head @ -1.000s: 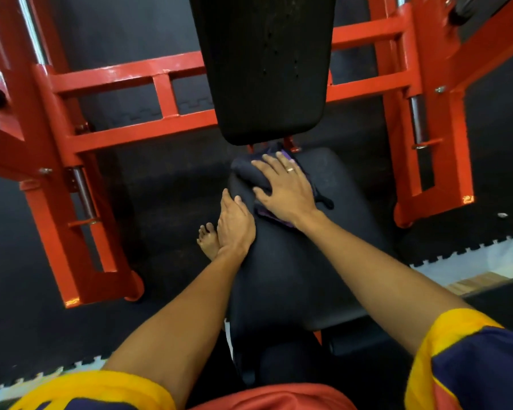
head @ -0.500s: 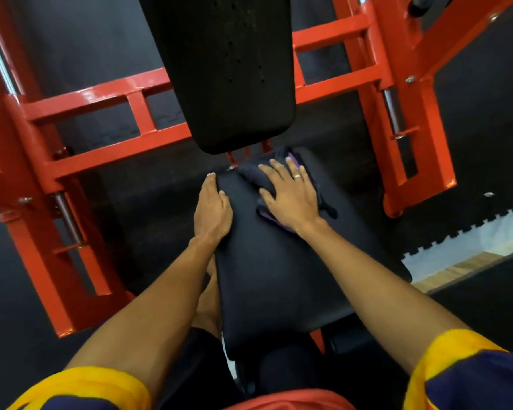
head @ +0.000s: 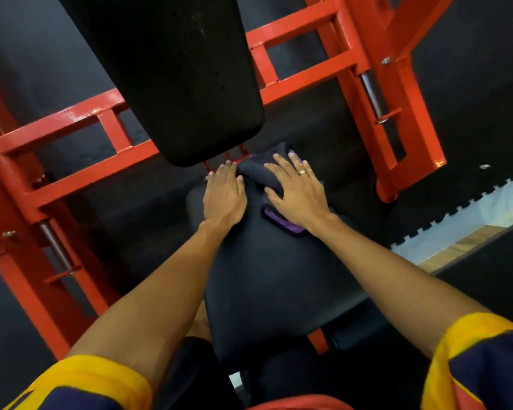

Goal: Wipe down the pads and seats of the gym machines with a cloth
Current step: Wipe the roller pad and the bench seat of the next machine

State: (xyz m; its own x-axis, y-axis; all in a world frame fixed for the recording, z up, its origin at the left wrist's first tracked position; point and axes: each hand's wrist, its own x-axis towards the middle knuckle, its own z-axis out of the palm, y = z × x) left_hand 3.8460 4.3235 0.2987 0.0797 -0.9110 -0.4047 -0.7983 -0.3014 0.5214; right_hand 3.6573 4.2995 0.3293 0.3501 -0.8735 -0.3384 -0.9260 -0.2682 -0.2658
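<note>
A black padded seat (head: pixel 273 279) fills the middle of the view, with a long black back pad (head: pixel 172 75) rising above its far end. A dark cloth (head: pixel 256 173) with a purple edge lies on the far part of the seat. My right hand (head: pixel 296 192) presses flat on the cloth with spread fingers. My left hand (head: pixel 224 195) rests flat on the seat just left of the cloth, fingertips at the seat's far edge.
The red steel frame (head: pixel 80 173) of the machine surrounds the seat, with uprights at the left and at the right (head: pixel 403 122). Black rubber floor mats lie below. A pale strip of floor (head: pixel 468 223) shows at the right.
My left hand slid forward along the seat to its far edge, beside the cloth. My right hand pushed the cloth slightly further toward the back pad.
</note>
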